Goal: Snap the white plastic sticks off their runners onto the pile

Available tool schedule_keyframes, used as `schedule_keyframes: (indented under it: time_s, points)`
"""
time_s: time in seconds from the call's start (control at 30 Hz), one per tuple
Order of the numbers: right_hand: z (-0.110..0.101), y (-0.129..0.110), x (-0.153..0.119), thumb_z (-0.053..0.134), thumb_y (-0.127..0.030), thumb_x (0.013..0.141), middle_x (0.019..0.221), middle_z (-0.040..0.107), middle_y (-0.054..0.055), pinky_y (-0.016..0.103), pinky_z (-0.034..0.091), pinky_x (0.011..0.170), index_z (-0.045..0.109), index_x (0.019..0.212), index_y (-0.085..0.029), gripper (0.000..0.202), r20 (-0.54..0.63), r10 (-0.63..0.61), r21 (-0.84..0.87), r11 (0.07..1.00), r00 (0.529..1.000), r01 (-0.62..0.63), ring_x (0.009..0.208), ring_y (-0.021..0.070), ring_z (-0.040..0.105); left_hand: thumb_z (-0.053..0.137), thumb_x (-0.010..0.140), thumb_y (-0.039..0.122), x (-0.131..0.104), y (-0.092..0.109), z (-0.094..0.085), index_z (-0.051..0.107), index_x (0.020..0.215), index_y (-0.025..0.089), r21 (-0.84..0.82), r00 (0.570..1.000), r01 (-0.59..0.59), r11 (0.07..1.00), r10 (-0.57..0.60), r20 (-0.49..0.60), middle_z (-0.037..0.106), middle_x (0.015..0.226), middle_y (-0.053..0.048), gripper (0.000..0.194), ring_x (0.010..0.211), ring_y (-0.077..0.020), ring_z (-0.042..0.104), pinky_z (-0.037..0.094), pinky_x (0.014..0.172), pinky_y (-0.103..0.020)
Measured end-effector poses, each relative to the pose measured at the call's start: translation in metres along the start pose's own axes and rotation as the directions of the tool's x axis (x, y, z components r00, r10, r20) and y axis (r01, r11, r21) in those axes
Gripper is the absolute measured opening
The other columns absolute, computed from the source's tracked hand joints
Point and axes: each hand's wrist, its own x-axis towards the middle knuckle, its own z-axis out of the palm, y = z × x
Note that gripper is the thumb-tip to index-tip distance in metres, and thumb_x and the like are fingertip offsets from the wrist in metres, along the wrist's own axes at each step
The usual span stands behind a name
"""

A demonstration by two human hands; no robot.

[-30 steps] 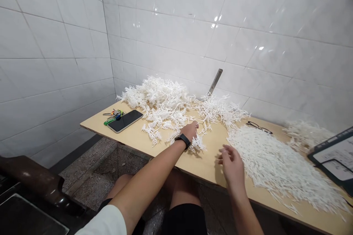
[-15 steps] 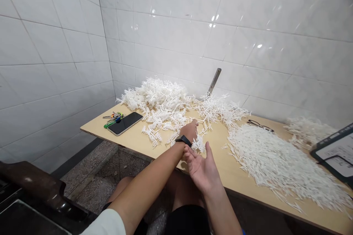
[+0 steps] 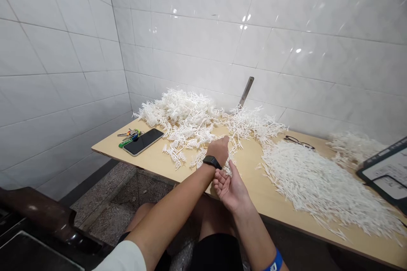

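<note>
My left hand (image 3: 218,148), with a black watch on its wrist, is closed with its back toward me over the table, at the near edge of the loose white plastic branches. Its fingertips are mostly hidden; a white branched plastic piece (image 3: 227,169) shows just under it. Close below, my right hand (image 3: 231,189) is turned palm up, with fingers loosely curled and thumb raised beside that piece. I see nothing lying in its palm. Beyond both hands spreads a tangled heap of white plastic branches (image 3: 187,112).
A phone (image 3: 143,141) and keys (image 3: 132,134) lie on the left of the wooden table (image 3: 251,182). To the right are a pile of thin white pieces (image 3: 318,182), eyeglasses (image 3: 299,142) and a dark-framed panel (image 3: 389,171). A metal strip (image 3: 246,92) leans against the tiled wall.
My right hand has curled its fingers, and its thumb has moved up toward the white piece under my left hand. My left hand has turned slightly and stays in nearly the same place.
</note>
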Motion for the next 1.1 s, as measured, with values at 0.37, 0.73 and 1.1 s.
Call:
schedule_keyframes:
  time_s: [0.37,0.73,1.1]
  points:
    - [-0.013,0.017,-0.008,0.059,-0.035,0.081,0.04,0.034,-0.008,0.017,0.022,0.037,0.044,0.058,-0.018,0.032,0.128,-0.198,-0.104,0.972,0.972,0.212,0.035,0.0049,0.029,0.038,0.085,0.014,0.0,-0.009,-0.002,0.049,0.106,0.022,-0.145,0.974,0.197,0.97,-0.177,0.138,0.068,0.083,-0.003,0.025,0.07,-0.0188,0.06,0.034,0.061,-0.027]
    - [-0.009,0.03,-0.025,0.059,-0.041,0.076,0.036,0.024,-0.01,0.019,0.011,0.035,0.036,0.053,-0.02,0.039,0.136,-0.27,-0.196,0.936,0.953,0.293,0.033,0.0037,0.016,0.04,0.082,0.014,-0.001,-0.007,0.0,0.048,0.11,0.021,-0.146,0.966,0.192,0.97,-0.161,0.202,0.068,0.087,-0.007,0.03,0.074,-0.0209,0.06,0.034,0.063,-0.029]
    - [-0.035,0.009,-0.035,0.057,-0.053,0.078,0.059,0.047,-0.004,0.021,0.027,0.043,0.058,0.091,-0.017,0.039,0.194,-0.473,-0.603,0.634,0.859,0.485,0.045,0.0082,0.037,0.039,0.083,0.011,0.004,-0.015,0.006,0.049,0.11,0.023,-0.17,0.951,0.286,0.943,-0.259,0.167,0.068,0.095,-0.009,0.031,0.082,-0.0232,0.063,0.038,0.065,-0.03]
